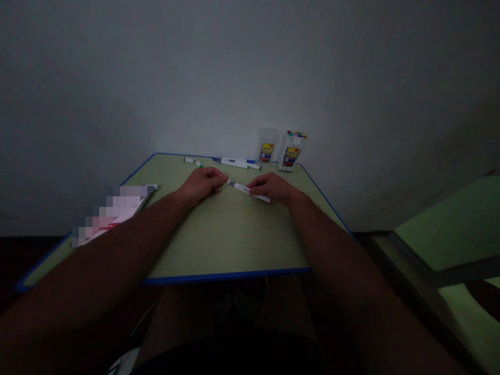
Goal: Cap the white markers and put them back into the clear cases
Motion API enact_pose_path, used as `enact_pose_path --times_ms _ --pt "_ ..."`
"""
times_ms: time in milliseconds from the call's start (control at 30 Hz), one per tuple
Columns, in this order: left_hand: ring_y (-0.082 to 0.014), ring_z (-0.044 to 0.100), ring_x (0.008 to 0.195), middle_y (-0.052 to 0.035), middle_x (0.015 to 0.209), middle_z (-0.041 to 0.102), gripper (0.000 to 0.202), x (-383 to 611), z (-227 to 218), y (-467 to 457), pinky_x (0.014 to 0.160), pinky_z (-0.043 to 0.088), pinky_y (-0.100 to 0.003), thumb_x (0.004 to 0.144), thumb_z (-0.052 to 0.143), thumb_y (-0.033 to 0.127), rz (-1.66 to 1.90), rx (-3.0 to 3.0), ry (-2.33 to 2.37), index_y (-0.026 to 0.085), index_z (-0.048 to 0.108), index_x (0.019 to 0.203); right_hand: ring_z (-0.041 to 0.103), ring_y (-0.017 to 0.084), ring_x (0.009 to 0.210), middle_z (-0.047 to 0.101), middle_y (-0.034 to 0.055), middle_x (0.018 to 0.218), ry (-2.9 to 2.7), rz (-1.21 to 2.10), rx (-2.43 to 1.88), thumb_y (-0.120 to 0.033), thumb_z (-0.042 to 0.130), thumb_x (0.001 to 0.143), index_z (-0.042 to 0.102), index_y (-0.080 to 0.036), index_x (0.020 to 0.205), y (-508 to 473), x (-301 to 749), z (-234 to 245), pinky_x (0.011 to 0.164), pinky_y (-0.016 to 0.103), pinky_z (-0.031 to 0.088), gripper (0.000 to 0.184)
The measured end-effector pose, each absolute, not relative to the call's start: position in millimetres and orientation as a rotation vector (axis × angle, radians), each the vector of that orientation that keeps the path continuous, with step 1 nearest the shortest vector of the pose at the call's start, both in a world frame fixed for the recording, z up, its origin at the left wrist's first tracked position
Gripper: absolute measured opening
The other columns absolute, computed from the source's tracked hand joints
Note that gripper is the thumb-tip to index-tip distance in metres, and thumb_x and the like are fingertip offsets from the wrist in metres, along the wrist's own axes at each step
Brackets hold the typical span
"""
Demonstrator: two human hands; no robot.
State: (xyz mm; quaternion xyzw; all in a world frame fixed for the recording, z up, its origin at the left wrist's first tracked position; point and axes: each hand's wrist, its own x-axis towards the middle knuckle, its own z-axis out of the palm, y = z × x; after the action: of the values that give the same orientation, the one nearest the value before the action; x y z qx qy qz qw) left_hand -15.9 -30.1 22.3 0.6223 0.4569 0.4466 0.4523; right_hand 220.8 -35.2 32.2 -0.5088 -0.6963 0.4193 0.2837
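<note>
Right hand (269,186): closed on the barrel of the marker (242,188), fingers over its rear half. Marker is held just above or on the table (234,245); contact cannot be determined. Long axis lies slantwise, from far left to near right; the bare tip points left and slightly away from the person, the pink-marked rear end toward the right and nearer.

Left hand (201,183): fingertips pinched on a small cap (228,180), white and pink, directly ahead of the tip, roughly in line with it. Whether the two touch is too small to tell.

Beyond the hands: other markers (233,163) lying crosswise at the far edge, with two short pieces (188,160) to their left. Right of them, a clear box (266,146) and a filled box (289,156), upright. Far left: a sheet (117,213), partly blurred.
</note>
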Motion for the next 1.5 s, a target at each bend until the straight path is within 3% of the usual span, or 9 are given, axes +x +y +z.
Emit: enact_pose_path --times_ms 800,1267,1500 --pt "-0.0094 0.048 0.047 0.0005 0.054 0.057 0.027 -17.1 17.0 -26.5 0.047 0.033 -0.023 0.070 0.075 0.040 1.063 1.627 1.133 0.016 0.064 0.073 0.054 0.010 0.061 0.069 0.0006 0.072 -1.909 1.105 -1.322 -0.025 0.075 0.067 0.078 -0.015 0.092 -32.7 221.0 28.2 0.060 0.023 0.040 0.027" --pt "-0.0093 0.048 0.047 -0.0002 0.054 0.059 0.024 -16.5 17.4 -28.4 0.048 0.034 -0.023 0.070 0.076 0.037 1.041 1.649 1.138 0.016 0.066 0.073 0.056 0.011 0.064 0.071 0.0021 0.076 -1.876 1.095 -1.331 -0.022 0.074 0.067 0.078 -0.016 0.090 -35.1 219.8 31.6 0.063 0.024 0.041 0.024" --pt "-0.0094 0.048 0.049 -0.0001 0.055 0.058 0.019 -13.5 19.1 -31.2 0.049 0.033 -0.023 0.069 0.076 0.032 1.030 1.651 1.116 0.016 0.067 0.073 0.054 0.010 0.062 0.069 0.0015 0.072 -1.928 1.021 -1.322 -0.028 0.073 0.069 0.079 -0.017 0.090 -34.7 220.8 31.8 0.063 0.025 0.040 0.025"
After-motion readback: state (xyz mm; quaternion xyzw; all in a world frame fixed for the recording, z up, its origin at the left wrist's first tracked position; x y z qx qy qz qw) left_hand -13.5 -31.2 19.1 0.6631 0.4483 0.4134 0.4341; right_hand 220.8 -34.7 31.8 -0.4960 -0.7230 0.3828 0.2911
